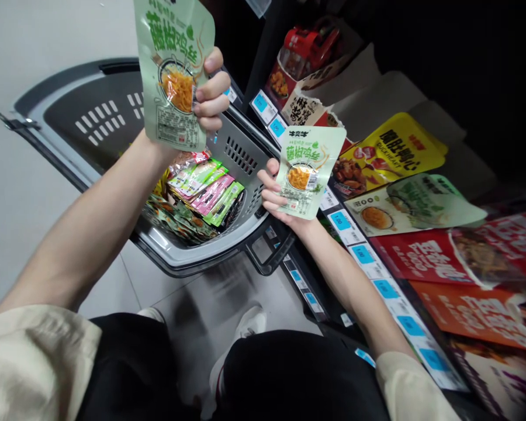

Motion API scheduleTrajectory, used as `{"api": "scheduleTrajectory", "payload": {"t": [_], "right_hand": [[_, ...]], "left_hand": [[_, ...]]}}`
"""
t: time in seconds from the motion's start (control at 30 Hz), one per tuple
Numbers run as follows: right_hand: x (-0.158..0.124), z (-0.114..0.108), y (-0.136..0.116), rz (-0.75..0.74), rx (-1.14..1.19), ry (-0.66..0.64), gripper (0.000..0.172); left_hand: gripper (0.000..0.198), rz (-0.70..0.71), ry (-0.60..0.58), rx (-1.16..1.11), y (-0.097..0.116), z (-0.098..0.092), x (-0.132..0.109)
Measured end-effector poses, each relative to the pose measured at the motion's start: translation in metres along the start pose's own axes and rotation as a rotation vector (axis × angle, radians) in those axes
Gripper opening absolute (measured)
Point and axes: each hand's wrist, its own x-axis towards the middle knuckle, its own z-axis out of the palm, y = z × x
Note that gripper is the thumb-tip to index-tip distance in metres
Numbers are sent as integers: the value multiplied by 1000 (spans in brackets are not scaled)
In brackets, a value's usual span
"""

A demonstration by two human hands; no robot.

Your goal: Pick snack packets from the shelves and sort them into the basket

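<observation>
My left hand (pixel 213 90) is closed round the right edge of a pale green snack packet (pixel 175 82), raised over the far part of the shopping basket. My right hand (pixel 274 193) grips the left edge of a second, matching snack packet (pixel 311 169) beside the shelf edge. Both fronts face me, with green lettering and a picture of orange shreds. Below and between my hands, the grey shopping basket (pixel 61 114) holds several small packets (pixel 208 193) in green, pink and dark wrappers. My left forearm hides part of the basket.
On the right, a shelf carries a yellow packet (pixel 390 152), a pale green packet (pixel 433 202), red packets (pixel 421 254) and orange ones (pixel 469 310). Blue and white price labels (pixel 362 254) line its edge. Open cartons (pixel 307 108) stand farther back. My shoes (pixel 249 321) are on the tiled floor.
</observation>
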Motion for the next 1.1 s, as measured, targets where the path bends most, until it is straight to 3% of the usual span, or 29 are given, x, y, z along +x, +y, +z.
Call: {"api": "scheduleTrajectory", "payload": {"t": [0.07,0.27,0.47,0.7,0.8,0.93,1.1], "right_hand": [[0,1,0,-22,-102,49,20],[0,0,0,-33,-157,8,28],[0,3,0,-23,-152,-35,32],[0,5,0,-28,-207,20,27],[0,6,0,-23,-237,59,30],[0,8,0,-23,-282,68,33],[0,8,0,-13,-301,102,33]], "left_hand": [[86,-9,-22,4,0,-3,1],[83,-4,-88,64,1,-6,7],[79,-29,-6,15,0,-6,6],[86,-12,-14,52,0,-3,1],[80,-5,-15,94,0,-1,2],[70,-8,-99,151,0,1,2],[71,-30,25,60,0,-2,5]]}}
